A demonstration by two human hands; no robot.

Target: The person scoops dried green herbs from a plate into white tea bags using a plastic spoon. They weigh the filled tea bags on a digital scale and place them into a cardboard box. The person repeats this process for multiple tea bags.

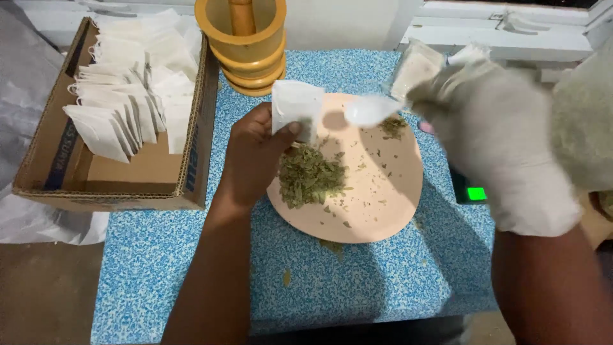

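Note:
My left hand (255, 153), bare, holds a small white paper sachet (295, 105) upright over the left side of a pale pink plate (377, 204). A heap of dried green leaf flakes (308, 176) lies on the plate just below the sachet, with a smaller patch of flakes (393, 126) at the far side. My right hand (495, 134), in a white glove, holds a white plastic spoon (367, 110) whose bowl hovers beside the sachet's mouth, and also grips a clear plastic bag (416, 64). The glove is blurred.
A cardboard box (198, 147) with several empty white sachets stands at the left. A yellow wooden mortar with pestle (246, 45) sits behind the plate. A scale's green display (476, 193) shows under the plate's right edge. The blue speckled tabletop (191, 268) ends near the bottom.

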